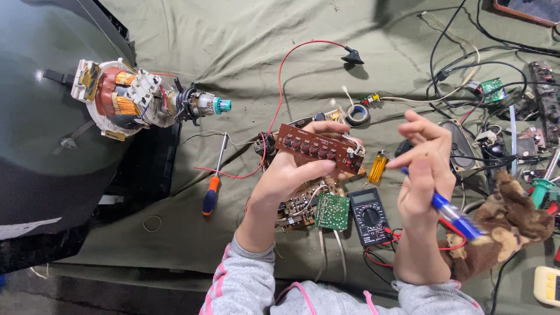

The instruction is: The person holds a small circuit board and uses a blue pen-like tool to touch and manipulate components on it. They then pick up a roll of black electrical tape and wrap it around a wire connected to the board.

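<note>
Hands (291,172): one board (319,147), one pen (458,217).

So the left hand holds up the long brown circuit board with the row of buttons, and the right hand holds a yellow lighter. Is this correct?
Not quite. The left hand does hold up the long brown circuit board, but the right hand holds a blue pen, not a lighter. The yellow lighter lies on the cloth between the two hands. The head view shows this.

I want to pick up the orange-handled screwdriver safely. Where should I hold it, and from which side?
Grip the screwdriver by its orange and blue handle, the thick lower end. Come from above: it lies flat on the green cloth, with its thin metal shaft pointing away.
</note>
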